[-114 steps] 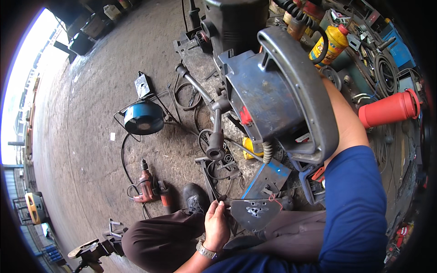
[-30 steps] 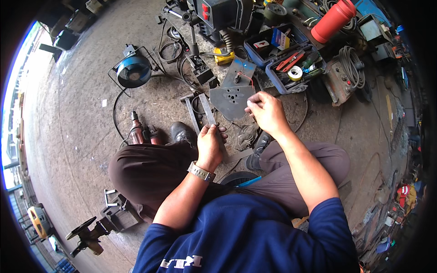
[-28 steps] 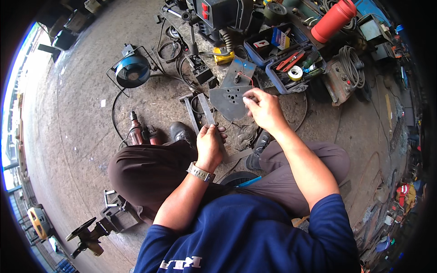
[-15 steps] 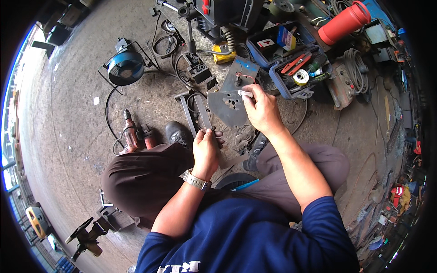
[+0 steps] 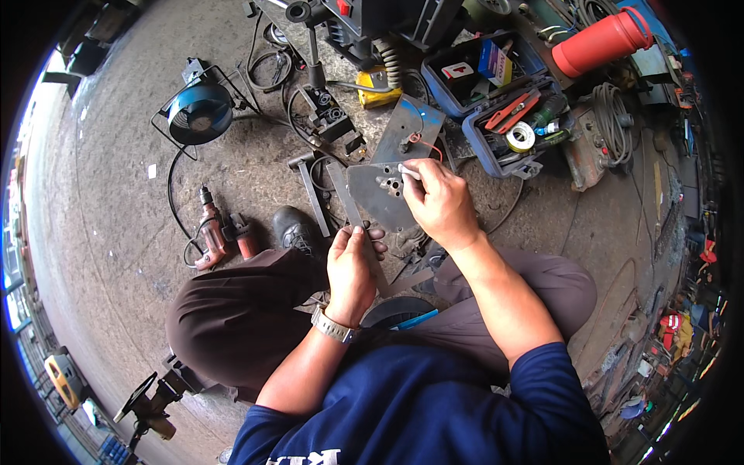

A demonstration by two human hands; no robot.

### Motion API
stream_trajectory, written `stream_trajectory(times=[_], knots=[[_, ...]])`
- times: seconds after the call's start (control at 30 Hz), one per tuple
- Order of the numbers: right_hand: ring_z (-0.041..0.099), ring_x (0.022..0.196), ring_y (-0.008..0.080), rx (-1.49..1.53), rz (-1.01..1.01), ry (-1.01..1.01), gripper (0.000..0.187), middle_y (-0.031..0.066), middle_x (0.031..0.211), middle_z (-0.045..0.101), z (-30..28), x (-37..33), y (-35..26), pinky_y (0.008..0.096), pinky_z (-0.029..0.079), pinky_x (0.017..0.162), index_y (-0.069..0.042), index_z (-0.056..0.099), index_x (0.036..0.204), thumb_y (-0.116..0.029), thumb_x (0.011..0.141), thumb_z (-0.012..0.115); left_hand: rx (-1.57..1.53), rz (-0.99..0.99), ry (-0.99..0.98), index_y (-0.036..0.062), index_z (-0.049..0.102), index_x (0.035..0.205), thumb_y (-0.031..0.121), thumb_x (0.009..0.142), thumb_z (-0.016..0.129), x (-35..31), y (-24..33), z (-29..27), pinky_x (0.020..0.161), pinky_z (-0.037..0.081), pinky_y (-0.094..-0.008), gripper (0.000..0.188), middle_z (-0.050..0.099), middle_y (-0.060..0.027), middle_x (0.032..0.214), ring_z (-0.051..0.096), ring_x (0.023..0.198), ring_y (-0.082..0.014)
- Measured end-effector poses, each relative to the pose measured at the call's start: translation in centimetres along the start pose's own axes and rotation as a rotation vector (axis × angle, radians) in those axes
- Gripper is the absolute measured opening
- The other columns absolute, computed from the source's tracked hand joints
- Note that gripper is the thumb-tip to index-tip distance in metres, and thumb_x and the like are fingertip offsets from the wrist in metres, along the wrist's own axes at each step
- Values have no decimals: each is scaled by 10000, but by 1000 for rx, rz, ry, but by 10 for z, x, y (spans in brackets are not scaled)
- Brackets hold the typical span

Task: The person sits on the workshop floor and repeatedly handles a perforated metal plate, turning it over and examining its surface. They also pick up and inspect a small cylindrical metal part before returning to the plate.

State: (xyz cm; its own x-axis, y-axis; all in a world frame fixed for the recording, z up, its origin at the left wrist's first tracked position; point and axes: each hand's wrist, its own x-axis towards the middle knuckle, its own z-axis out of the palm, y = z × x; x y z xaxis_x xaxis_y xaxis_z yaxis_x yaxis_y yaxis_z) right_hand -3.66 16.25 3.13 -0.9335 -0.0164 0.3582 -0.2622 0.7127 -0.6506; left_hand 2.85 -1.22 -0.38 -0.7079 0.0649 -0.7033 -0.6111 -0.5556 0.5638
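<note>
My left hand [image 5: 353,267] is closed around a flat L-shaped steel square [image 5: 343,194]. One long leg of it points away from me, beside the left edge of a dark metal plate [image 5: 364,188]. That plate has rounded sides and a cluster of holes near its middle. Above it, my right hand [image 5: 443,205] pinches a short white stick of chalk [image 5: 408,171], its tip close to the holes; whether it touches the metal I cannot tell. Behind lies another grey plate [image 5: 418,116] with a clamp-like fitting [image 5: 405,145] on it.
A flat metal bar [image 5: 313,198] lies left of the square. Farther left are a red power drill [image 5: 213,232] and a blue fan [image 5: 199,112] with trailing cables. An open blue toolbox [image 5: 482,147] stands at the far right, near a red cylinder [image 5: 601,44].
My right hand has come slightly down and left with the chalk, closer to the plate's holes. My left hand keeps its hold on the square. The whole view has shifted a little.
</note>
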Motion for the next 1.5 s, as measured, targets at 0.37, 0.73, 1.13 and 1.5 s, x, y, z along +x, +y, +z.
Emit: stream_trajectory(times=[0.37,0.73,1.13,1.5], knots=[[710,794,360,-28,-3,-11,141,176,909,707,3,2,1,422,582,665,-29,622,995,-53,876,694,-98,18,-20,53,595,1057,135,1050,513,-2,4,4,706,508,-318,117,690,-105,967,660,778,-209],[716,791,348,35,12,1,139,171,905,708,-2,3,-1,408,581,663,-17,631,999,-33,876,693,-102,10,-20,45,543,1057,142,1064,491,-3,6,6,694,519,-304,110,705,-123,988,675,753,-198],[731,788,318,149,90,87,150,179,909,709,-19,-4,-3,370,579,659,11,644,1004,9,864,697,-35,15,7,76,548,1053,153,1050,498,1,2,-1,662,522,-325,92,692,-96,987,664,789,-202],[715,761,348,63,79,-38,130,177,883,696,0,8,0,402,580,643,-12,613,937,-15,843,702,-88,17,6,71,561,1030,149,1048,508,-1,6,6,686,521,-317,96,689,-103,956,668,771,-201]])
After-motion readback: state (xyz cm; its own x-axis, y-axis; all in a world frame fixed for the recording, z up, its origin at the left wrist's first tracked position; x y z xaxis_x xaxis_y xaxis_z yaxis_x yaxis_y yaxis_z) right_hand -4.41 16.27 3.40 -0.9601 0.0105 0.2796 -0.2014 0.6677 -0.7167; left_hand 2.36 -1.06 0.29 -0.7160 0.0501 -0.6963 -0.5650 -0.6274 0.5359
